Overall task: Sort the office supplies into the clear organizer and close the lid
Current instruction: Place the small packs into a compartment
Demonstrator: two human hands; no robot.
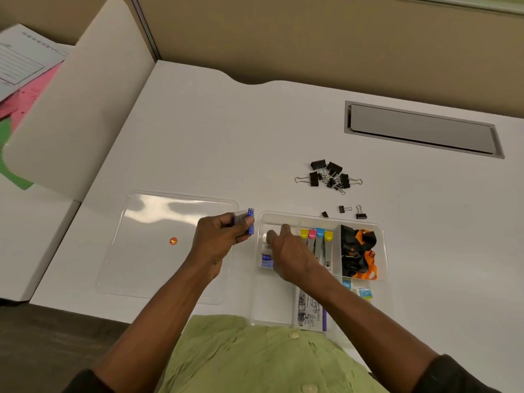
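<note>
The clear organizer (380, 231) lies on the white desk in front of me. My right hand (289, 253) reaches into its left compartment, fingertips down on small white and blue boxes (266, 260). My left hand (219, 239) hovers just left of the organizer, shut on several small blue boxes (249, 221). Inside the organizer are grey tools with yellow, pink and blue tips (316, 236), a black and orange lanyard (358, 253), a printed packet (310, 312) and small coloured sticky tabs (364, 293). The clear lid (158, 251) lies flat to the left, with an orange sticker (173, 241).
A pile of black binder clips (329, 175) lies beyond the organizer, with three loose clips (350, 211) nearer its far rim. A grey cable hatch (422, 129) is set into the desk at back right. A beige divider panel (73, 109) and papers (22, 61) stand at left.
</note>
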